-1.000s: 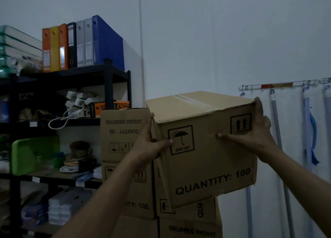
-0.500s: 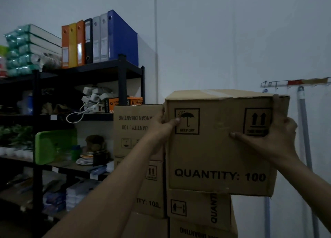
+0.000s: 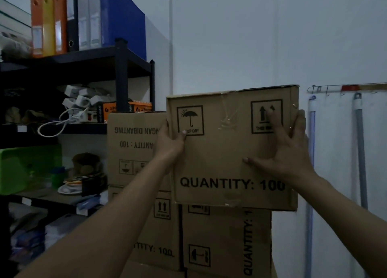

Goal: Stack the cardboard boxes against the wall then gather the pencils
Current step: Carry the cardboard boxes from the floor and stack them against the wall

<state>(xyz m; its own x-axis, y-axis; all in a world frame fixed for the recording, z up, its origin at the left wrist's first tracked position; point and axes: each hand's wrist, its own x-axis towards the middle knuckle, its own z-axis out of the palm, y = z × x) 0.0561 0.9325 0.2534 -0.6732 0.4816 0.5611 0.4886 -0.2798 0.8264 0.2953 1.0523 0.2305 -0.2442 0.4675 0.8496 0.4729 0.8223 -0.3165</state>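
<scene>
Cardboard nearest: my left hand (image 3: 170,144) grips the top box (image 3: 219,158) by its left edge, my right hand (image 3: 291,152) presses flat on its front. Tilted in mid-air a second ago, it now sits level on the stack (image 3: 226,242) against the far wall (image 3: 230,37); this box seems placed.

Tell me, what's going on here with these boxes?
A person is setting the top box on a pile of cardboard boxes against the white wall, beside a dark shelf. It juts out to the right. The left hand grips its left edge; the right hand presses flat on its front. No pencils in view.
</scene>
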